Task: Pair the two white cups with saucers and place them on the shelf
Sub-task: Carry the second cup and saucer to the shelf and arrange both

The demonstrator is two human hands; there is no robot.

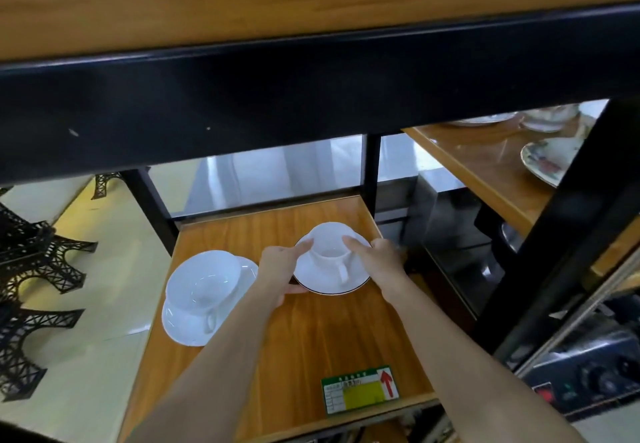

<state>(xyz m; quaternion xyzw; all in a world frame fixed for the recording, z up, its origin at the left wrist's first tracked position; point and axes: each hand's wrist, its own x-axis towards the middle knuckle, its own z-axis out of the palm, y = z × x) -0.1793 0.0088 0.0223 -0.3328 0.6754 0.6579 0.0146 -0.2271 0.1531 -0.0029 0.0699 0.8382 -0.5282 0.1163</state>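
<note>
Wood shelf (304,338) is seen under a black bar. One cup (202,281) is already set on its saucer at left. Left hand (282,266) and right hand (382,257) are closed on the second saucer (332,278). It should be lowered flat and slowly.

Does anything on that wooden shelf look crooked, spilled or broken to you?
Nothing spilled or broken. One oddity: the left saucer pokes out past the shelf's left edge, with its cup sitting off-centre toward the back. The other cup sits on its dark-rimmed saucer, held by the left hand and right hand.
</note>
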